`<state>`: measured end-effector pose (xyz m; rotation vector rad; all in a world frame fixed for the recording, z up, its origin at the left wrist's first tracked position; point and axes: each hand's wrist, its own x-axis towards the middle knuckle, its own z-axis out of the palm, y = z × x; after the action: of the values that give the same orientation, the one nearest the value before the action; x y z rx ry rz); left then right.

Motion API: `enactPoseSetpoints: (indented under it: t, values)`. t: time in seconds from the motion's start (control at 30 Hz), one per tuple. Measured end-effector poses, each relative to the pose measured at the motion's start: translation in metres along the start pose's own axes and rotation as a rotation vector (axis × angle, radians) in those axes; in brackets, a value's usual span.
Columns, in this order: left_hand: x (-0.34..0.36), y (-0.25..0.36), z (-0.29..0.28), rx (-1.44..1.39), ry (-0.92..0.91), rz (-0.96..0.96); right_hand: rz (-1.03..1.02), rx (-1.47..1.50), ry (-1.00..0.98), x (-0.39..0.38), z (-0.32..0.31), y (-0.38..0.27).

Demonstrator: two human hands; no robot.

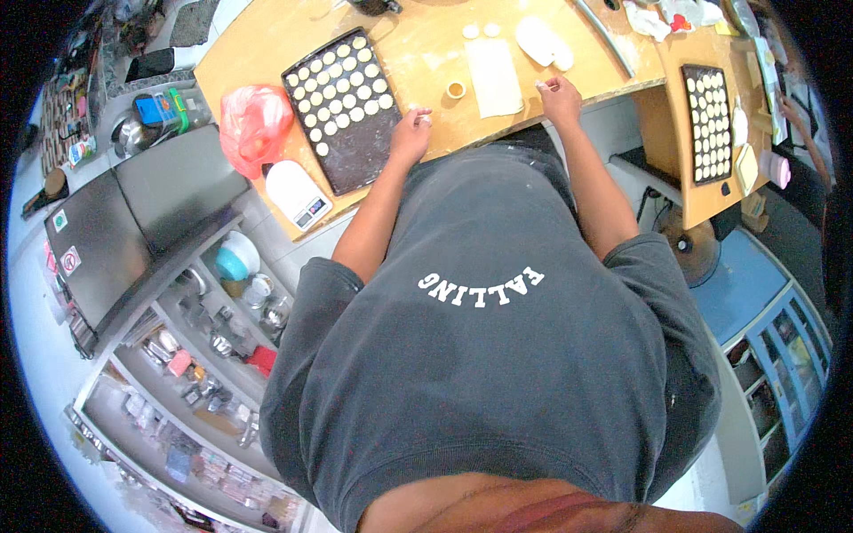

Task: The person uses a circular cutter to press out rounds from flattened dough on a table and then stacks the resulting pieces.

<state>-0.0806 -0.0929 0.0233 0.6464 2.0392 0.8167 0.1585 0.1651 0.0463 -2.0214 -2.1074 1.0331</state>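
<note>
My left hand is beside the right edge of a dark baking tray. Its fingers are curled together over a pale spot, too small to name. Rows of round pale dough discs cover the tray's far part. My right hand pinches a small white bit, perhaps dough, at its fingertips. Between my hands lies a flat rectangular dough sheet, with a small round cup or ring to its left. Beyond the sheet are two small dough rounds and a thicker dough piece.
A red plastic bag and a white kitchen scale stand left of the tray. A long grey rod lies at the far right of the wooden table. Another filled tray sits on the side table, near a fan.
</note>
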Motion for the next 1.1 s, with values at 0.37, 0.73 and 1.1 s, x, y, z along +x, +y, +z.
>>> enactPoseSetpoints:
  t: [0.37,0.73,1.1]
  values:
    - [-0.023,0.042,0.040,-0.046,0.165,-0.070,-0.290,-0.552,0.046,0.098,-0.046,-0.043]
    - [-0.034,0.095,0.129,0.053,0.071,-0.045,-0.281,0.228,-0.523,0.048,-0.070,0.030]
    - [-0.022,0.131,0.165,0.350,0.084,0.028,-0.323,0.085,-0.644,0.023,-0.021,0.087]
